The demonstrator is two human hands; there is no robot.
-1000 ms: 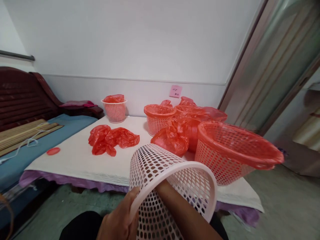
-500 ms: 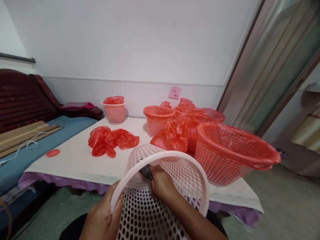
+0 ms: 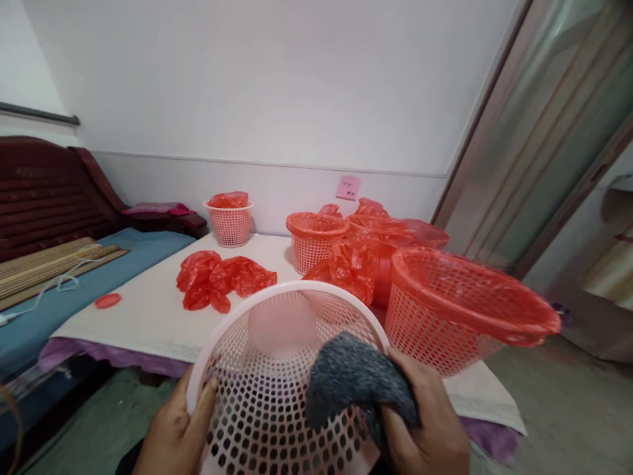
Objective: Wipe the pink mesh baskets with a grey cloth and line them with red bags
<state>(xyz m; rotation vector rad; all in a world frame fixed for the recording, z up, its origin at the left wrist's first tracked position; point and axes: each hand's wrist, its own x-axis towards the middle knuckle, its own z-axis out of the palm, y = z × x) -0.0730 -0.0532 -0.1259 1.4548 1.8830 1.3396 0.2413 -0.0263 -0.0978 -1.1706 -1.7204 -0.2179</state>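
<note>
A pale pink perforated plastic basket (image 3: 289, 285) is tilted with its mouth toward me, so its solid round bottom shows inside. My left hand (image 3: 179, 422) grips its rim at the left, thumb inside the wall. At the right side of the mouth, my right hand (image 3: 430, 415) is closed around a dark grey cloth (image 3: 353, 373), which hangs bunched in front of the basket's inner wall. Directly behind stand a large basket lined with a red plastic bag (image 3: 445, 330) and a heap of red bags (image 3: 351, 270).
On the white-covered table (image 3: 148, 323) lie a crumpled red plastic bag (image 3: 222, 277) and a small red ring-like piece (image 3: 107, 301). A smaller basket (image 3: 230, 225) and a red-lined basket (image 3: 314, 241) stand at the back. A pink note (image 3: 349, 187) is on the wall.
My right hand has come out from deep inside the basket to its right rim, bringing the grey cloth along. The basket has turned so its mouth faces me more squarely.
</note>
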